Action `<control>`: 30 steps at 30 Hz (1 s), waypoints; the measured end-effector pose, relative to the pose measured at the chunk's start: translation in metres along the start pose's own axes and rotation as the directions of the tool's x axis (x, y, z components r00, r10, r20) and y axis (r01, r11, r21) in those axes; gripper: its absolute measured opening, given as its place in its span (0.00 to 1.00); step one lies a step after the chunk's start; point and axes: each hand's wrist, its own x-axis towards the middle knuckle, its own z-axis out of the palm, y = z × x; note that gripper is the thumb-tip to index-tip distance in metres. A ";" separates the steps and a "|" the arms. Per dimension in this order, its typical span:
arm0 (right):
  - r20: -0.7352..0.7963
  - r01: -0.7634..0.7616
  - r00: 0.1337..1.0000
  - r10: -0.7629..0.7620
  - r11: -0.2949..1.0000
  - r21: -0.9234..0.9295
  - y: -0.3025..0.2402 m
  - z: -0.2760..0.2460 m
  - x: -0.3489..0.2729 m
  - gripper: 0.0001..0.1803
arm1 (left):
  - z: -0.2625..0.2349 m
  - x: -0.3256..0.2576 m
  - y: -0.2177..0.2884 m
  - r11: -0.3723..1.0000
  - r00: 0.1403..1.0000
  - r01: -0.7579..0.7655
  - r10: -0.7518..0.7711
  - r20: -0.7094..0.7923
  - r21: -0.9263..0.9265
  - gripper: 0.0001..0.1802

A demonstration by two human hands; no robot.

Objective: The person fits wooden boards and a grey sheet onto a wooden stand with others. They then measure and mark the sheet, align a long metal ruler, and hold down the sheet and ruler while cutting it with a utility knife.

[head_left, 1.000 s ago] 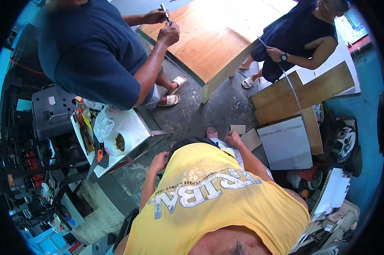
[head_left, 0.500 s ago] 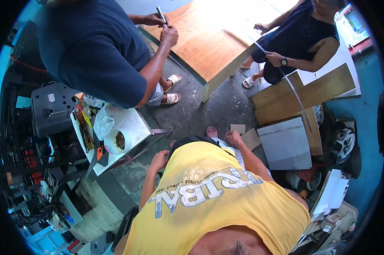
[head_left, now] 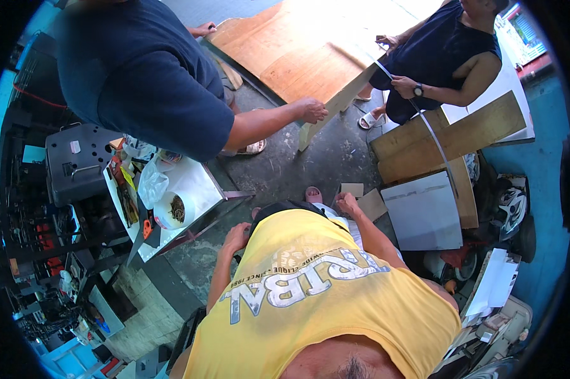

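Left hand (head_left: pixel 236 237) beside tray (head_left: pixel 199 183); right hand (head_left: pixel 347 203) near cardboard piece (head_left: pixel 352 189).

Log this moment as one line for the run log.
left hand: beside white table, grip unclear | right hand: open, at cardboard scraps on floor | nearby: another person's hand on wooden board

Bare floor (head_left: pixel 278 170) ahead lies between white table (head_left: pixel 196 183) and stacked boards (head_left: pixel 424 208)
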 end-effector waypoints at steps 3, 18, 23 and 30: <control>-0.013 0.014 1.000 -0.015 0.999 -0.033 0.001 0.001 0.000 0.14 | 0.001 0.000 0.000 1.000 1.000 0.014 -0.014 0.009 -0.020 0.18; 0.009 -0.022 1.000 0.022 1.000 0.019 0.001 0.000 0.002 0.13 | 0.000 -0.005 0.005 1.000 0.998 -0.026 0.026 -0.060 -0.001 0.18; 0.025 0.022 0.999 -0.024 0.996 0.082 0.000 0.003 0.003 0.15 | -0.001 -0.003 0.005 1.000 0.999 0.010 -0.010 -0.037 -0.011 0.18; -0.002 -0.014 1.000 0.014 0.999 0.039 -0.003 0.003 0.000 0.16 | 0.001 -0.002 0.001 1.000 0.999 0.012 -0.012 -0.030 -0.008 0.19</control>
